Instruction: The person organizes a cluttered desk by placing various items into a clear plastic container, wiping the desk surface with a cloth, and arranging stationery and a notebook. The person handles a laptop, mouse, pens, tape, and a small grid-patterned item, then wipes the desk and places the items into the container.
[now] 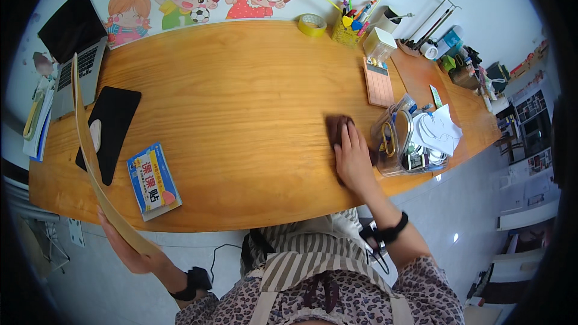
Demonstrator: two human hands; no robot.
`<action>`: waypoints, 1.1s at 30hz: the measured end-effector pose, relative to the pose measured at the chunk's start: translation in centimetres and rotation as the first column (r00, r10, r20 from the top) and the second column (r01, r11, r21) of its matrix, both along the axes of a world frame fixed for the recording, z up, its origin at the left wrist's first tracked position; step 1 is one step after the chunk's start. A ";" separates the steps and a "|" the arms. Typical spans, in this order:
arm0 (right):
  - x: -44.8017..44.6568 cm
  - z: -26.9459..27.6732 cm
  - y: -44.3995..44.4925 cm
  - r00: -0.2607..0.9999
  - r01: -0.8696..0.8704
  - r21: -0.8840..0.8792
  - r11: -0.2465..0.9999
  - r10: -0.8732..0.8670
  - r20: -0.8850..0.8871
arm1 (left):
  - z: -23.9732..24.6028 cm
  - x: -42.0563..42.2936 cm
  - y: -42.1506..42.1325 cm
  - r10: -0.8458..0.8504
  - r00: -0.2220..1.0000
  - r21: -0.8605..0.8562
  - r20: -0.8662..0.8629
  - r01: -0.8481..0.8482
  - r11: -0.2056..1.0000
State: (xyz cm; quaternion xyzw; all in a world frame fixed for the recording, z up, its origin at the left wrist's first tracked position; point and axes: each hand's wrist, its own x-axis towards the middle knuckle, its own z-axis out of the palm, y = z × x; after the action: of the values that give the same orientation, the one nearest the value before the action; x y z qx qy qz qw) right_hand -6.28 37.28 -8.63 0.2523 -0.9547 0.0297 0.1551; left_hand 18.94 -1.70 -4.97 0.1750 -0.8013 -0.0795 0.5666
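My left hand (126,250) grips the lower end of a thin tan sheet (88,144), held upright and seen nearly edge-on at the table's left side. Whether it is a board, a mat or a large envelope I cannot tell. With its palm down, my right hand (356,162) presses a dark brown cloth (335,126) onto the wooden table (235,113). The cloth is partly covered by my fingers and slightly blurred. Just right of that hand stands a clear plastic organizer (384,162) with tape, papers and small items in it.
Behind the tan sheet are a laptop (90,65), a black mouse pad (118,117) and a white mouse (95,134). A blue-and-yellow booklet (151,176) lies near the front edge. Tape (312,25), a yellow pen holder (345,34) and a pink calculator (380,85) line the back right.
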 end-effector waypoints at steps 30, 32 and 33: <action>3.4 3.4 -5.9 0.347 -0.780 -0.384 0.495 0.851 0.393 | 1.8 -3.5 -10.6 -0.389 0.445 0.313 0.806 0.236 0.920; 4.7 4.2 -3.5 0.349 -0.742 -0.437 0.509 0.849 0.396 | 3.4 -4.0 -10.8 -0.434 0.341 0.417 0.834 0.126 0.900; 4.9 4.5 -2.3 0.426 -0.706 -0.422 0.569 0.817 0.389 | 4.7 -4.4 -10.8 -0.467 0.275 0.450 0.840 0.127 0.884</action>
State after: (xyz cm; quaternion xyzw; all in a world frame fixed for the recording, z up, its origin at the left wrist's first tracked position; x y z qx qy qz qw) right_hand -1.36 35.02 -4.13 0.6214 -0.7274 0.2603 -0.1304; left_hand 14.55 -12.47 -0.30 0.1151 -0.9737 -0.1888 -0.0546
